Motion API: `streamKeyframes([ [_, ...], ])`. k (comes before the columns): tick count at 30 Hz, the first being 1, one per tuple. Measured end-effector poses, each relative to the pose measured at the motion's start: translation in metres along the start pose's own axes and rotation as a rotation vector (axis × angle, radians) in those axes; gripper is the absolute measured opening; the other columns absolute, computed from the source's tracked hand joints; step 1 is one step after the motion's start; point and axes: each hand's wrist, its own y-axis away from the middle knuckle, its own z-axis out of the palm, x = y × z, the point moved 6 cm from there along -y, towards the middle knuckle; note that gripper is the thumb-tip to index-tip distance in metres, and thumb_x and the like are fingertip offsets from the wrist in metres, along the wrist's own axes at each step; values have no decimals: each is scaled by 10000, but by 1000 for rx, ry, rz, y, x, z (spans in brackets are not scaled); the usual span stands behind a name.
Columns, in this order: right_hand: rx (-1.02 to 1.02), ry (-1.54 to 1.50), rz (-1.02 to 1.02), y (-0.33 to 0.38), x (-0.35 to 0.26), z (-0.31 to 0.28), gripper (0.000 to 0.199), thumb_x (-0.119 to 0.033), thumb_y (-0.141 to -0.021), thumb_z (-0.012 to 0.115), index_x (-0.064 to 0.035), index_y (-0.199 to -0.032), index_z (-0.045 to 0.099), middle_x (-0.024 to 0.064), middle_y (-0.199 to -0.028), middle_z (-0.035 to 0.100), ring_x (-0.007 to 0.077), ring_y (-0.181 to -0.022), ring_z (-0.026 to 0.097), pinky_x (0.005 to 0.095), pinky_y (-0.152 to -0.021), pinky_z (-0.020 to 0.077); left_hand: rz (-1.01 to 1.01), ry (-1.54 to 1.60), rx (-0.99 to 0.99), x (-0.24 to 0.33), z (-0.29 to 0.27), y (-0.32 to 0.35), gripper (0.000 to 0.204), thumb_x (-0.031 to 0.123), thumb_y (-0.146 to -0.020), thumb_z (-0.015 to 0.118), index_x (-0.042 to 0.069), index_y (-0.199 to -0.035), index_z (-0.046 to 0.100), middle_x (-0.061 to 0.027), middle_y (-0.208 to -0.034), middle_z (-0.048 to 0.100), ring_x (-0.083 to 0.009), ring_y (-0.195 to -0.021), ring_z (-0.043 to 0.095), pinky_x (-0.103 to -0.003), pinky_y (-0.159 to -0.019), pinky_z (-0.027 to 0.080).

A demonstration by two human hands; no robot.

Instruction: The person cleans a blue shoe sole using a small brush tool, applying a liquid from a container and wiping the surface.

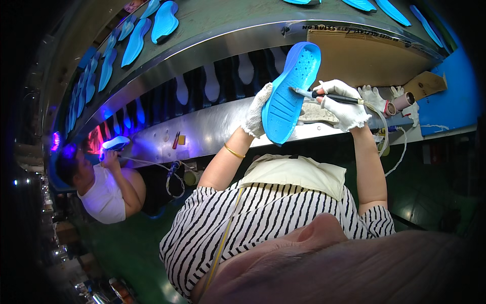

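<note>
My left hand (256,112), in a white knit glove, grips the left edge of a blue shoe sole (284,109). The sole is held up and tilted, with its hollow side, grooves and small holes in view. A glue brush (306,93) with a dark handle sits in my gloved right hand (346,105), fingers closed round it. Its tip meets the inner face of the sole near the middle. From the handle's back end a pale hose (383,120) runs down past my right wrist. Behind my right hand lies a whitish pad (318,112), partly covered.
Blue soles (135,43) lie along the conveyor (212,23) above the metal bench (207,126). Dark and light soles stand on a shelf beneath it. A cardboard sheet (354,58), spare gloves (372,95) and tape rolls (403,101) are at right. A co-worker (109,195) holds another sole at left.
</note>
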Motion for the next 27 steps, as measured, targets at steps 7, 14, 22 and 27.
streamKeyframes([
  [7,12,424,-591,2,-49,1,229,85,-696,648,-62,-869,614,84,-897,643,238,-835,629,326,-770,503,54,-28,13,11,11,-1,636,466,-917,544,45,-1367,386,-211,-1215,566,-392,-986,639,-494,-832,558],
  [14,-231,361,-601,24,-60,22,219,87,-656,662,-40,-829,617,100,-868,649,264,-824,635,327,-739,503,151,-131,-30,26,21,3,661,472,-921,538,51,-1395,351,-172,-1266,538,-318,-1092,593,-425,-900,534],
  [22,-284,406,-628,45,-55,49,162,-34,-725,655,-62,-884,644,100,-908,650,274,-831,635,341,-754,510,212,-191,-56,47,21,4,713,522,-887,567,21,-1359,381,-223,-1162,588,-326,-975,650,-442,-839,565],
  [27,-91,191,-482,49,-65,17,257,144,-699,677,-44,-872,648,87,-842,663,201,-816,645,315,-740,522,353,-241,-123,85,46,4,794,593,-884,502,-16,-1373,359,-219,-1205,569,-336,-1022,633,-464,-854,558],
])
